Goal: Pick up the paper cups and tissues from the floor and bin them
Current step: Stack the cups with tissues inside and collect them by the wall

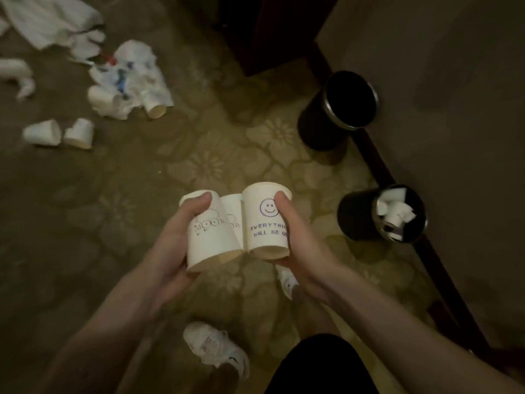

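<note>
My left hand (173, 248) grips a white paper cup with a drawn figure (208, 240), and a second similar cup (233, 214) sits behind it. My right hand (301, 245) grips a cup with a smiley face and printed words (265, 223). All three are held upside down, side by side, above the carpet. On the floor at the upper left lie two tipped cups (42, 132) (80, 134), two more cups (99, 99) (154, 105) and crumpled tissues (133, 69). A black bin (338, 109) stands open to the right. A second black bin (380, 214) holds white tissues.
White cloth (48, 18) and a rolled white piece (17, 73) lie at the far left. A wall with a dark skirting board (397, 189) runs down the right behind the bins. Dark furniture (255, 32) stands at the top. My white shoes (216, 348) are on the patterned carpet below.
</note>
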A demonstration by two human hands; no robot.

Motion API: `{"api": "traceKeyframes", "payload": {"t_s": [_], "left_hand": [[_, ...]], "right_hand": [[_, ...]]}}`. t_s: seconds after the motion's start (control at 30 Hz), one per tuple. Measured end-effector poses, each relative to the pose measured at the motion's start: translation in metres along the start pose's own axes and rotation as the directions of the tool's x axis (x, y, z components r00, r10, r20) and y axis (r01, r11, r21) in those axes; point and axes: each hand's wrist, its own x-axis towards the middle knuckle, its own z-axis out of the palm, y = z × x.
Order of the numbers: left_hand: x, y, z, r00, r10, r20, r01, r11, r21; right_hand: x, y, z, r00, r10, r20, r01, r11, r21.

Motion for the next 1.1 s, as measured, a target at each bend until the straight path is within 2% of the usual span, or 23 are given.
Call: {"api": "traceKeyframes", "payload": {"t_s": [0.1,0.17,0.3,0.47,0.6,0.73,0.8,0.87,0.97,1.03,1.1], "left_hand": [[0.022,-0.035,0.047,0.998,-0.062,0.031,0.06,0.997,0.037],[0.049,-0.066,0.074,0.995,-0.101,0.022,0.099,0.992,0.082],[0.12,-0.134,0.133,0.982,-0.188,-0.014,0.186,0.95,0.25],[0.217,-0.204,0.221,0.97,-0.237,0.046,0.188,0.862,0.471],[0.298,-0.241,0.289,0.955,-0.296,0.018,0.231,0.779,0.584],[0.377,-0.271,0.341,0.923,-0.372,0.099,0.201,0.685,0.7],[0.409,-0.28,0.362,0.907,-0.399,0.131,0.164,0.623,0.765],[0.437,-0.287,0.379,0.891,-0.43,0.149,0.151,0.587,0.795],[0.472,-0.293,0.392,0.88,-0.454,0.142,0.128,0.512,0.85],[0.488,-0.298,0.393,0.911,-0.398,0.106,0.093,0.449,0.889],[0.497,-0.305,0.387,0.954,-0.294,0.054,0.056,0.351,0.935]], "right_hand": [[-0.007,0.013,-0.057,0.99,0.051,-0.131,-0.028,0.984,0.174],[-0.004,0.023,-0.099,0.981,0.097,-0.17,-0.041,0.951,0.308],[0.01,0.042,-0.196,0.952,0.138,-0.274,-0.035,0.936,0.352],[0.053,0.045,-0.318,0.876,0.149,-0.458,0.027,0.934,0.356],[0.101,0.046,-0.415,0.834,0.233,-0.5,0.048,0.872,0.486],[0.148,0.057,-0.489,0.873,0.261,-0.413,0.061,0.78,0.622],[0.164,0.056,-0.515,0.87,0.268,-0.413,0.065,0.769,0.636],[0.183,0.056,-0.542,0.838,0.304,-0.453,0.076,0.757,0.649],[0.206,0.056,-0.572,0.82,0.329,-0.467,0.029,0.792,0.609],[0.219,0.064,-0.585,0.808,0.332,-0.487,-0.017,0.839,0.543],[0.228,0.078,-0.593,0.755,0.329,-0.567,-0.065,0.898,0.435]]}}
